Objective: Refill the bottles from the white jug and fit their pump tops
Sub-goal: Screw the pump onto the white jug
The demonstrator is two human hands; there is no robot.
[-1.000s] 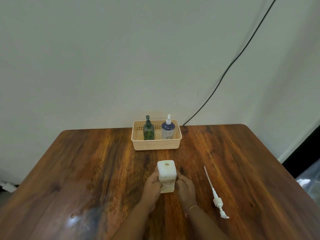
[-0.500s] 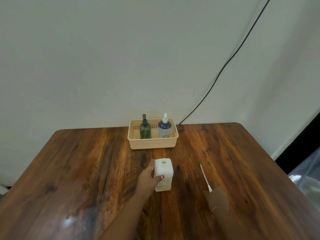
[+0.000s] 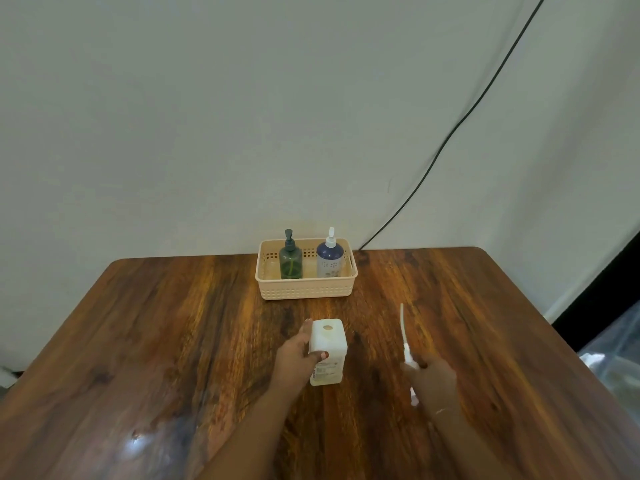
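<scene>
Fingers of the left hand (image 3: 297, 355) wrap around the white bottle (image 3: 327, 351), which stands upright on the wooden table (image 3: 173, 341) with its top hole uncovered. Well to that hand's right, the right hand (image 3: 433, 377) is closed around the body of a white pump top (image 3: 406, 344), blurred, its thin tube pointing away from the person. Beyond both hands, a beige basket (image 3: 306, 292) near the wall holds a green bottle (image 3: 291, 259) and a blue bottle (image 3: 330, 258), both upright with pumps fitted.
</scene>
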